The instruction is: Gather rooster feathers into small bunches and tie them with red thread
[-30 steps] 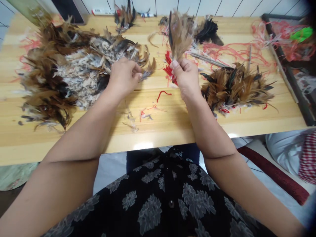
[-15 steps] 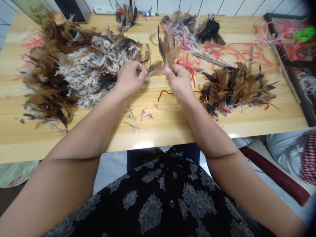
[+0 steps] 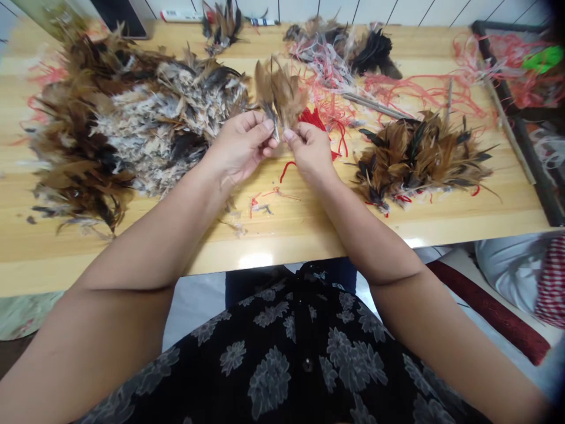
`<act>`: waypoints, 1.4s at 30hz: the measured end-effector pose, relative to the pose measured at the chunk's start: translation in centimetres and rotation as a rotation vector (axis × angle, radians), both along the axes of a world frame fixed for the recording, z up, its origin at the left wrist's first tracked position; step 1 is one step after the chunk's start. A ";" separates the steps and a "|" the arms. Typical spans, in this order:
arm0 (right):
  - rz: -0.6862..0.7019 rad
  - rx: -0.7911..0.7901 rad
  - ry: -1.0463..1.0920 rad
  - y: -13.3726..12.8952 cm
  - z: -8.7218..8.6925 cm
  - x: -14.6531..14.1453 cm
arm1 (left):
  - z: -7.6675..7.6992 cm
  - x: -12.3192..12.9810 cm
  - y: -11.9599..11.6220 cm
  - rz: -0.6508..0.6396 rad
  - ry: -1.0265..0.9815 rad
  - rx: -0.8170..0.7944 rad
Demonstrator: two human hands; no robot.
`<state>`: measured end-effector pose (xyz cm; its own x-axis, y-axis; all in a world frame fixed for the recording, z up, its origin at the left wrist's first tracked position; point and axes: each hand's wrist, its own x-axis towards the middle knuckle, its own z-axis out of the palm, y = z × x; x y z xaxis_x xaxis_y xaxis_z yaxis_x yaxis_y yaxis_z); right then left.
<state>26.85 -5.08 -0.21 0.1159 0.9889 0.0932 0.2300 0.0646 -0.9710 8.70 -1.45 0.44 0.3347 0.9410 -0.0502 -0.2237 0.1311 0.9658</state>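
Note:
Over the middle of the wooden table, my left hand (image 3: 242, 141) pinches brown and dark feathers (image 3: 267, 88) by their lower ends. Close beside it, my right hand (image 3: 310, 147) grips a small bunch of brown feathers (image 3: 289, 97) between thumb and fingers. The tips of both hands nearly meet, and the feathers fan upward. Behind my right hand lies a bundle of red strings (image 3: 312, 119). A large pile of brown, black and grey-white feathers (image 3: 145, 123) spreads left of my left hand. To the right sits a heap of brown feather bunches (image 3: 424, 153).
White and pink strings (image 3: 329, 68) and a black feather clump (image 3: 375, 53) lie at the back. A dark frame (image 3: 507, 100) stands on the right. Markers (image 3: 180, 16) and a small feather bunch (image 3: 224, 26) are near the wall. The table's front edge (image 3: 265, 268) is close to my body.
My left hand has moved right, towards my right hand, and now shows feathers upright in its fingers. The right-hand bunch has shifted slightly left, and the red strings behind it are more visible.

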 end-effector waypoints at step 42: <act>0.052 -0.038 -0.219 0.5 -1.2 0.1 | -0.2 -0.1 0.3 -0.029 -0.017 -0.060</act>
